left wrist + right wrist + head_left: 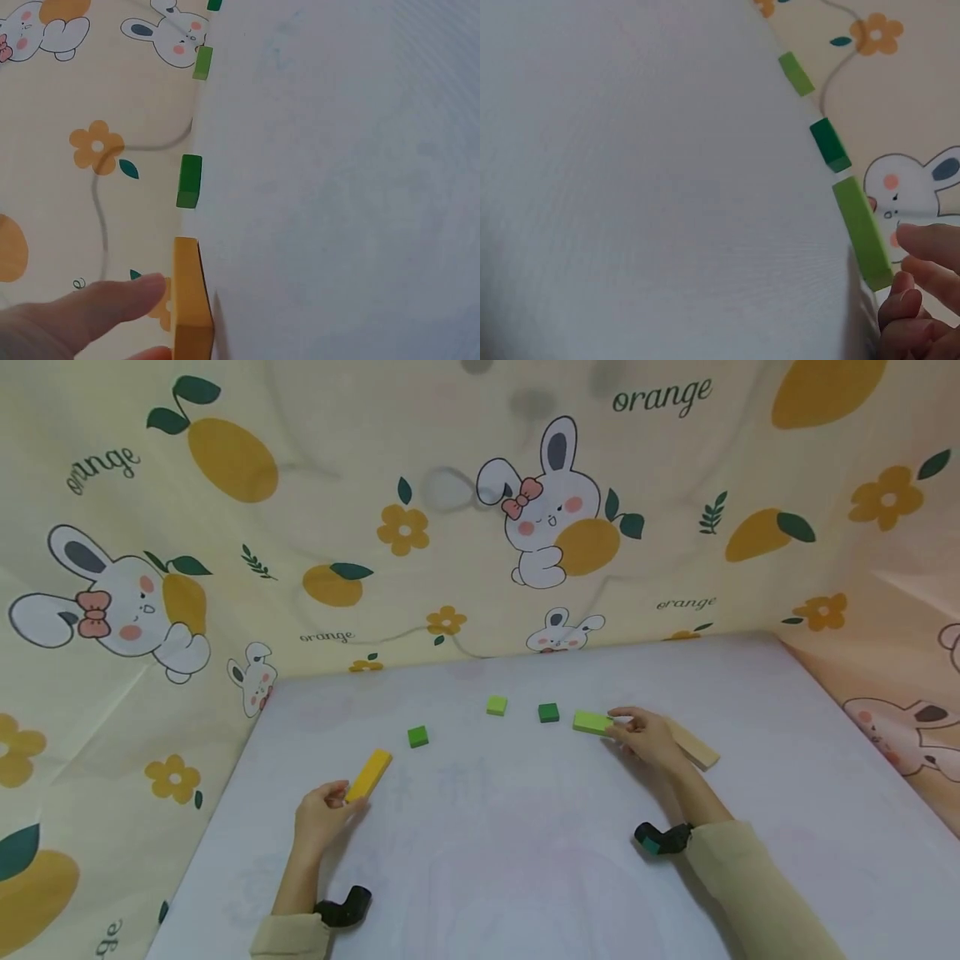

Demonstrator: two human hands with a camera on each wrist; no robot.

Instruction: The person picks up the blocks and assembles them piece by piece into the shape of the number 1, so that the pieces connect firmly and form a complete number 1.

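Note:
On the white tabletop, a yellow rectangular block (371,772) lies at a slant, its near end at my left hand (321,817). In the left wrist view the index finger (120,304) is straight, with a small gap to the block; whether the thumb touches it, I cannot tell. My right hand (647,739) is at the right end of a light green rectangular block (591,722). Its fingers (934,244) are loosely bent and apart from that block in the right wrist view. A tan plank-like block (693,745) lies partly hidden behind this hand.
Between the hands, a mid-green small block (417,737), a light green small block (497,705) and a dark green small block (549,712) lie spaced in an arc. Behind the table (487,843) hangs a cream cloth (450,443) printed with rabbits and oranges.

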